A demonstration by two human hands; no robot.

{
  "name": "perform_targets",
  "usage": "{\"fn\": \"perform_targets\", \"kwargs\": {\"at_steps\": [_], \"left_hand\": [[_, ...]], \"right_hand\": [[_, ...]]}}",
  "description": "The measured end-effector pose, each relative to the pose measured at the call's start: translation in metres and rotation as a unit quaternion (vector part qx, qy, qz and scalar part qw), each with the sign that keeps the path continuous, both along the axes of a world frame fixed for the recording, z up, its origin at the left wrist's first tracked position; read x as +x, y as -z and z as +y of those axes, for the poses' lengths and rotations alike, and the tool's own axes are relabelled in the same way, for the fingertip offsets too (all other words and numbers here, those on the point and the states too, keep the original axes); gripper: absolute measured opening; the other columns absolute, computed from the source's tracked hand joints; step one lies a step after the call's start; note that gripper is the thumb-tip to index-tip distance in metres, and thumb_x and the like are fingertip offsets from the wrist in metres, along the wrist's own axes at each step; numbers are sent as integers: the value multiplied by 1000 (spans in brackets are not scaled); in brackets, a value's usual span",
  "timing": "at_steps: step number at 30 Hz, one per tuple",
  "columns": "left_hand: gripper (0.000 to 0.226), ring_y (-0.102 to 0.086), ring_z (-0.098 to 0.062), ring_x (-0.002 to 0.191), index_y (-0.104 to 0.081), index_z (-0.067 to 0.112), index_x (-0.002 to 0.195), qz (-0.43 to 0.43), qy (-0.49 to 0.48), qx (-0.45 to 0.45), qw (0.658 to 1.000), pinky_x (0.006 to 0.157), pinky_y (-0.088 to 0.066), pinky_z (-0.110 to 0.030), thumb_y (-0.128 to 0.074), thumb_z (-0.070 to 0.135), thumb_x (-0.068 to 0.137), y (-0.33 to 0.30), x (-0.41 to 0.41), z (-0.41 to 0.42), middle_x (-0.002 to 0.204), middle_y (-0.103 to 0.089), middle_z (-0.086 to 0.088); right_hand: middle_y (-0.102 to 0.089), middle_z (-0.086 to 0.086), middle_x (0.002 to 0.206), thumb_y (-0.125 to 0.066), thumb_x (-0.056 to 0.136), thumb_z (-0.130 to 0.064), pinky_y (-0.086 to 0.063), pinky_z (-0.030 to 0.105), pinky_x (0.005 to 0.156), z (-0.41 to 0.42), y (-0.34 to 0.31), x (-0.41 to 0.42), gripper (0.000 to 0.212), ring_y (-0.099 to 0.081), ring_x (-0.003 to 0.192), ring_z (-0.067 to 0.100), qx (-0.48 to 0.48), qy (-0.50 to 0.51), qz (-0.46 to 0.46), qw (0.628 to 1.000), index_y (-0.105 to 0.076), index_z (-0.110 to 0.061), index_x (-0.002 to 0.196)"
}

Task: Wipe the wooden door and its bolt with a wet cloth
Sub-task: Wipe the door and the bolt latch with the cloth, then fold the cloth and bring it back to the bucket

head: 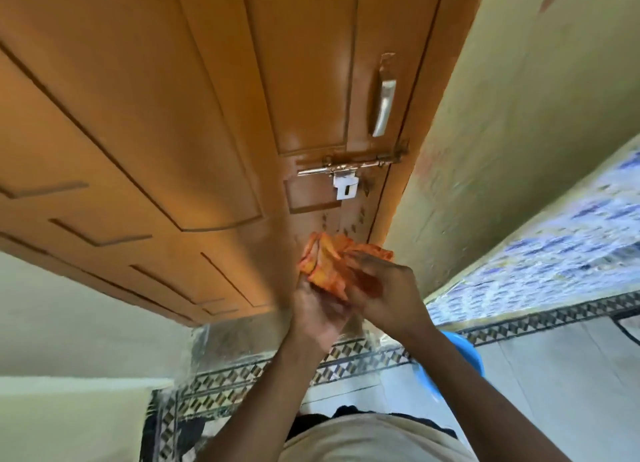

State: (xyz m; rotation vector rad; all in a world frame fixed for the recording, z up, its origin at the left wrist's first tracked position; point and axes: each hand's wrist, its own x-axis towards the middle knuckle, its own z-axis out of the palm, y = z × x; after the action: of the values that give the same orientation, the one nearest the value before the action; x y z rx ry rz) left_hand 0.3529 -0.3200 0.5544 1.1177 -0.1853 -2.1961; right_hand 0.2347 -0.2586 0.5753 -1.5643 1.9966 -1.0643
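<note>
Landmark: the orange-brown panelled wooden door (180, 122), seen from a steep, tilted head view.
Bolt: a metal sliding bolt (349, 165) runs across the door near its latch edge, with a white hasp plate (345, 186) hanging just under it.
Handle: a silver pull handle (384, 105) sits on the door above the bolt.
Cloth: a crumpled orange and yellow cloth (327, 262) is bunched in front of the door, below the bolt and apart from it; whether it touches the wood cannot be told.
Left hand: the left hand (317, 311) cups the cloth from beneath, fingers closed around its lower folds.
Right hand: the right hand (384, 288) grips the cloth from the latch-edge side, fingers pressed into the fabric.
Wall: a pale green plaster wall (512, 122) meets the door at its latch edge.
Marks: small dark spots (346, 222) dot the door between the bolt and the cloth.
Bucket: a blue plastic rim (464, 352) shows below the door, partly hidden behind the right forearm.
Floor: patterned border tiles (346, 361) run along the base of the door.
</note>
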Motion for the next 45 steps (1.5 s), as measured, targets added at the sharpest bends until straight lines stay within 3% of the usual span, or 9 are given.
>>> {"fn": "perform_targets", "kwargs": {"at_steps": [3,6,12,16,23,31,37,40,45], "left_hand": [[64,-70,-35,107,-69,10,125,19,-46,22,999,92,-57,-50,-36,62,105,-8,-20,22,110,-79,-20],[80,-67,-38,110,-68,10,121,13,-65,35,997,82,-54,-51,-32,78,99,-13,-44,49,102,-80,-21],[69,-70,-37,114,-69,10,128,-3,43,-20,999,97,-53,-57,-45,66,96,-20,-74,94,126,-74,-20],[35,-73,-30,99,-66,8,122,-64,67,-49,995,83,-59,-49,-63,29,94,-19,-100,113,100,-82,-12],[71,-74,-29,109,-57,9,141,-162,71,-107,978,74,-64,-40,-85,5,77,-9,-130,127,124,-75,-12],[52,-76,-26,103,-68,15,127,-182,113,-155,964,73,-62,-36,-81,39,83,-25,-127,136,113,-80,-9],[56,-74,-24,108,-63,17,131,-89,141,-180,969,82,-64,-46,-81,21,77,-33,-105,150,128,-74,-12],[73,-67,-23,118,-48,34,140,-90,164,-256,948,84,-64,-55,-79,-2,85,-22,-92,162,138,-62,-4],[66,-64,-22,125,-48,51,134,-136,164,-414,885,91,-63,-50,-83,29,81,-4,-86,174,141,-55,-1]], "right_hand": [[-72,-9,122,-76,87,-27,-50,17,96,34,5,-25,38,-66,111,7,-57,152,-66,985,-73,-17,123],[-64,-14,115,-79,86,-40,-45,22,93,64,10,-52,50,-59,109,6,-11,238,-118,964,-66,-21,130],[-78,-6,91,-82,67,-52,-61,41,80,93,19,-105,47,-73,86,13,55,219,-237,945,-76,-23,104],[-79,-3,92,-91,71,-25,-62,46,83,114,22,-133,34,-75,87,17,48,236,-315,918,-77,-20,102],[-78,11,94,-93,68,-27,-62,52,83,145,17,-161,32,-75,92,33,55,229,-400,886,-75,-13,91],[-80,15,93,-89,76,-23,-64,52,80,165,-9,-164,35,-77,87,34,104,197,-428,876,-75,-8,104],[-77,18,102,-76,89,-21,-60,56,82,178,-17,-151,13,-74,94,40,46,202,-462,862,-73,-9,92],[-75,20,103,-72,93,-20,-58,49,76,186,-20,-141,9,-72,90,36,7,215,-475,853,-68,-14,87],[-78,19,97,-83,84,-24,-62,45,69,208,-23,-136,21,-77,87,38,59,195,-467,860,-68,-14,93]]}}
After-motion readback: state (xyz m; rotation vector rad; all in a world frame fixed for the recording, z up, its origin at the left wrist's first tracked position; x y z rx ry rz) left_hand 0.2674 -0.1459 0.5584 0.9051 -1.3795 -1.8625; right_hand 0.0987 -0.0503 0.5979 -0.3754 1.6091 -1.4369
